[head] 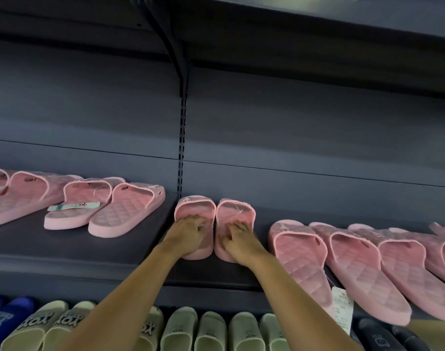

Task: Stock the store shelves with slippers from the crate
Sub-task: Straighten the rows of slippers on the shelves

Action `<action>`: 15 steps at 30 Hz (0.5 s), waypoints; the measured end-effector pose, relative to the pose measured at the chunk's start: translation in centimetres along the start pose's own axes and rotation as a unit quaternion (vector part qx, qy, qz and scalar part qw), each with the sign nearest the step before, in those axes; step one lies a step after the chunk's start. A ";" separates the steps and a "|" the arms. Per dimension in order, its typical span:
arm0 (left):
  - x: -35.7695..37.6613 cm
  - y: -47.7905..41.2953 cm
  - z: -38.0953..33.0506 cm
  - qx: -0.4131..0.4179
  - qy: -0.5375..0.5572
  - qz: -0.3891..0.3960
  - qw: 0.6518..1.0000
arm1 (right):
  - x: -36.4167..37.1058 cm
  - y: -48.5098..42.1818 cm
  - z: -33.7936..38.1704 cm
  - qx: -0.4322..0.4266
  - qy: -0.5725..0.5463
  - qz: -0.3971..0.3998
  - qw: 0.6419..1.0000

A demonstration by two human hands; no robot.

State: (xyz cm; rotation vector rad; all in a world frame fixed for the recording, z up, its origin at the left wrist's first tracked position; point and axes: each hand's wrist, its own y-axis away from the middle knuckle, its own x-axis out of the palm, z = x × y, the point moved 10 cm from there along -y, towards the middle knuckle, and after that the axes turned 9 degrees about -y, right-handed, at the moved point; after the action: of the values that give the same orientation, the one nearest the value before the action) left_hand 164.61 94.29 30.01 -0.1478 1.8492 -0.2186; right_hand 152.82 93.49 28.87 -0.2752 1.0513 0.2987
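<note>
A dark grey store shelf (64, 244) runs across the view in front of a grey back panel, with a slotted upright (182, 148) in the middle and an upper shelf (317, 26) on a black bracket (173, 46) above. Both bare arms reach up to it. The left hand (188, 233) lies palm down on the footbed of the left pink slipper (195, 206), fingers toward the strap, pressing rather than closed round it. The right hand (238, 239) rests the same way on the right pink slipper (236, 211), fingers spread and lightly bent, fingertips on the quilted footbed, grasping nothing. These two slippers stand side by side, just touching, toes toward the back panel, right of the upright. Left of them, apart, lie more pink slippers (130, 209) at an angle, one with a white and green tag (73, 206) across it. To the right an overlapping row of pink slippers (317, 257) leans along the shelf, a white hang tag (343, 310) dangling over the front edge. On the shelf below stand pale green slippers (206, 333), with blue slippers (3, 317) at far left and dark slippers (383, 335) at far right.
</note>
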 end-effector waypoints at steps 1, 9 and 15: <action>0.1 -0.1 0.1 0.001 0.000 -0.001 1.000 | 0.1 0.0 0.0 -0.002 0.005 0.007 1.000; -0.7 0.2 -0.5 0.007 -0.059 -0.060 0.996 | 0.0 0.6 0.4 -0.002 0.085 -0.004 0.996; -1.9 1.1 -1.4 -0.005 -0.157 -0.125 0.980 | -3.8 3.7 1.9 -0.003 0.069 -0.103 0.992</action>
State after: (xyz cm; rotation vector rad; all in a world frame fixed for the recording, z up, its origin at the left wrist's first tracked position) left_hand 163.84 95.86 31.97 -0.4019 1.5139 -0.3406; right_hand 151.21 97.22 32.84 -0.4113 1.1487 0.0974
